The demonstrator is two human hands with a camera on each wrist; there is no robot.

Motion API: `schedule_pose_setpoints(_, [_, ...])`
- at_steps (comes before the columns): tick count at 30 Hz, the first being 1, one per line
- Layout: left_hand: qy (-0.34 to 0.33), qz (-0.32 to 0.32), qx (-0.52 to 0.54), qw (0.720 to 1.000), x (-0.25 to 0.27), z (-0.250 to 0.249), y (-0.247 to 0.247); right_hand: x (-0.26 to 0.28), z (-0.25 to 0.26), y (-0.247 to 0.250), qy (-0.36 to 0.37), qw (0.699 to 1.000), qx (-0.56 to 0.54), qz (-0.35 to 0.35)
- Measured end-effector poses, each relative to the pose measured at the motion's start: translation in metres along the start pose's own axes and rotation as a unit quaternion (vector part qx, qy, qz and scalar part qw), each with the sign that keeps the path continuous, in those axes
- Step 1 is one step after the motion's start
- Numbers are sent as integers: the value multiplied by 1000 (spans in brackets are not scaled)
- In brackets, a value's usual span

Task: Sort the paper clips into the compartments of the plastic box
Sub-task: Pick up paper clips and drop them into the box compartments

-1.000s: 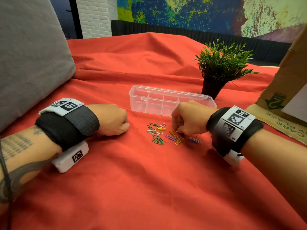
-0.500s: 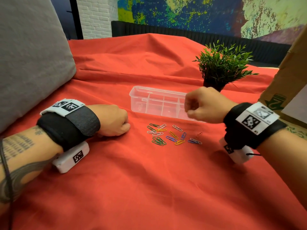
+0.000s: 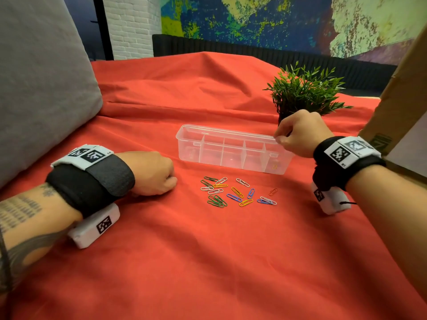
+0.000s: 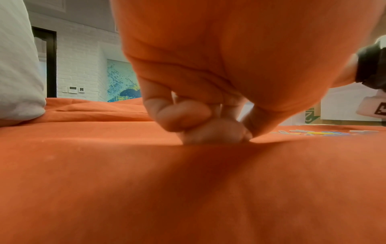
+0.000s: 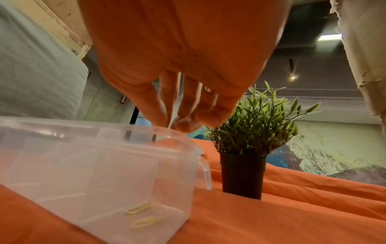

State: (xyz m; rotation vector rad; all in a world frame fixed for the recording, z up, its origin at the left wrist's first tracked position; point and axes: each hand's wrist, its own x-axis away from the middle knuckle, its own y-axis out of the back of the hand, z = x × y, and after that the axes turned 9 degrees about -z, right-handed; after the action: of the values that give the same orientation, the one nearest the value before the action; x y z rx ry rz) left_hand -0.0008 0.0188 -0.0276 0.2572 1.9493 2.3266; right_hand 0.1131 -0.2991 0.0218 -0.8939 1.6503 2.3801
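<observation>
Several coloured paper clips (image 3: 235,192) lie loose on the red cloth in front of the clear plastic box (image 3: 221,131). My right hand (image 3: 280,139) hovers over the box's rightmost compartment with its fingertips pointing down at the rim. In the right wrist view the right hand (image 5: 173,125) has nothing visible between thumb and fingers, and two yellow clips (image 5: 138,208) lie on the compartment floor of the box (image 5: 83,165). One yellow clip (image 3: 275,167) shows through the wall in the head view. My left hand (image 3: 171,181) rests on the cloth to the left of the pile as a fist; the wrist view shows the left hand (image 4: 208,125) curled and holding nothing.
A small potted plant (image 3: 302,93) stands just behind the box's right end, close to my right hand. A grey cushion (image 3: 39,88) fills the left side. A cardboard box (image 3: 402,100) stands at the right edge. Red cloth (image 3: 208,262) covers the whole surface.
My right hand lifted from the clip pile with a clip and moved up and right to the box's right end, where a yellow clip now lies. The left hand stayed still.
</observation>
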Motion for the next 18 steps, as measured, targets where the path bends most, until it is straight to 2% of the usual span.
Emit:
schedule_pose_setpoints(4, [3,-5,-4,1000,1,-3,2,3,10,1,28,998,-14,-54])
schedule_pose_setpoints(7, [6,0,-2,1000,1,-3,2,15,28,7,85,994,-47,-43])
schedule_pose_setpoints(10, [6,1,-4,1000,0,-2,1,31,51,9,141,988,-56,25])
schedule_pose_setpoints(13, [5,1,-6,1000,-1,-1,-1,45,71,2,185,973,-1,135])
schedule_pose_setpoints(18, [1,-1,-7,1000,0,0,-1,61,88,-10,189,938,26,291])
